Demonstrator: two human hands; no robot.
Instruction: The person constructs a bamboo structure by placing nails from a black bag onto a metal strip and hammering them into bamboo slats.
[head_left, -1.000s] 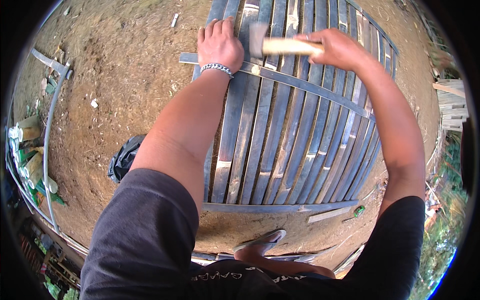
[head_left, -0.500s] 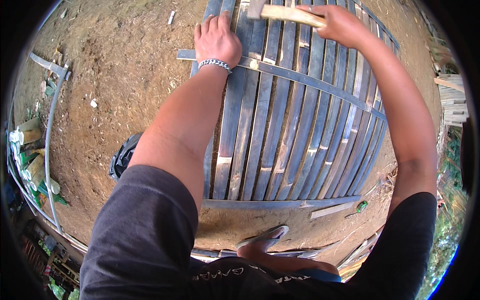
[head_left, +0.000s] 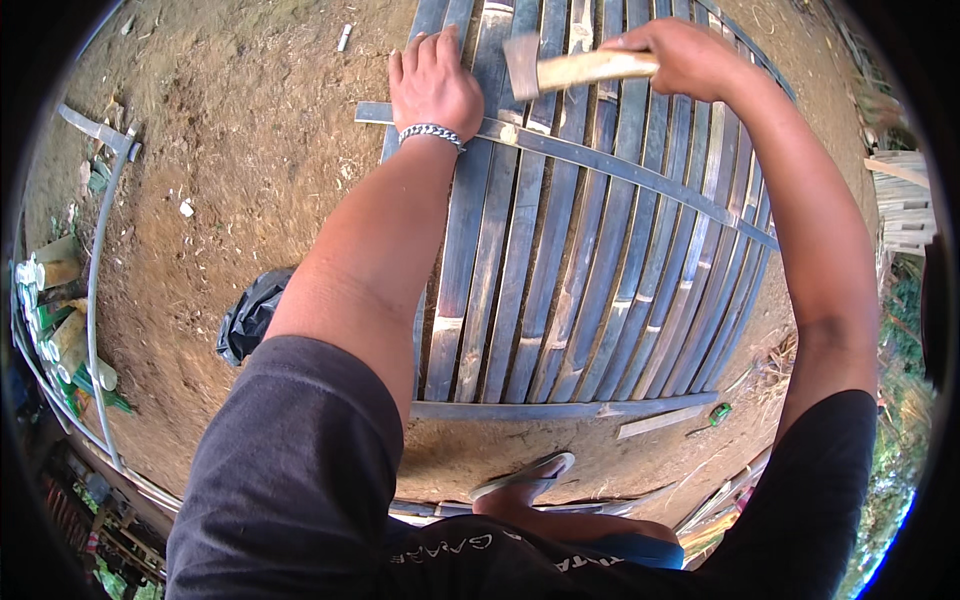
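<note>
Below me lies a panel of dark, parallel bamboo slats (head_left: 545, 250). A narrow bamboo strip (head_left: 620, 170) runs across them, its left end jutting past the panel's edge. My left hand (head_left: 437, 88), a chain bracelet at its wrist, lies with outstretched fingers over the panel's left edge by that strip; what is under its palm is hidden. In my right hand (head_left: 690, 60) is the wooden handle of a hatchet (head_left: 590, 68). Its metal head, slightly blurred, hangs over the slats to the right of my left hand, above the strip.
A black plastic bag (head_left: 253, 315) sits on the dirt at left, beyond it a pale curved pole (head_left: 97, 290) and cut bamboo pieces (head_left: 68, 345). At the panel's near side are an edge strip (head_left: 540, 410), a loose slat (head_left: 660, 422), a green object (head_left: 720, 413) and my sandalled foot (head_left: 540, 475).
The hatchet in my right hand has come lower and nearer to the crossing strip, its head now fully in view. My left hand has stayed in place.
</note>
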